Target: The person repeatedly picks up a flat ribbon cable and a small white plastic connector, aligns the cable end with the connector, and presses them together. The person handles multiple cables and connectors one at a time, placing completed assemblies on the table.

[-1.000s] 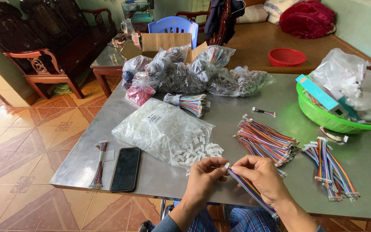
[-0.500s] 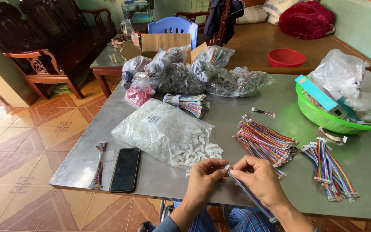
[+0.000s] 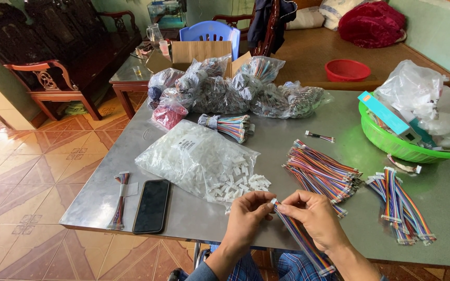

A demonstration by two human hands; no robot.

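Note:
My left hand (image 3: 247,212) and my right hand (image 3: 311,215) meet at the near edge of the grey table (image 3: 183,213). Together they pinch the top end of a multicoloured ribbon cable (image 3: 303,244), which runs down past my right wrist. A small white connector sits at that end between my fingertips. Just beyond my left hand, small white plastic connectors (image 3: 238,184) spill from an open clear bag (image 3: 194,156). A loose pile of similar coloured cables (image 3: 321,171) lies beyond my right hand.
More cable bundles (image 3: 402,203) lie at the right, one (image 3: 119,200) by a black phone (image 3: 151,205) at the left. Filled plastic bags (image 3: 225,91) and a cardboard box (image 3: 196,52) sit at the far edge. A green basket (image 3: 391,143) stands at the right.
My hands have kept working at the cable's end with small finger movements; the cable now hangs a little more steeply. Nothing else on the table has moved.

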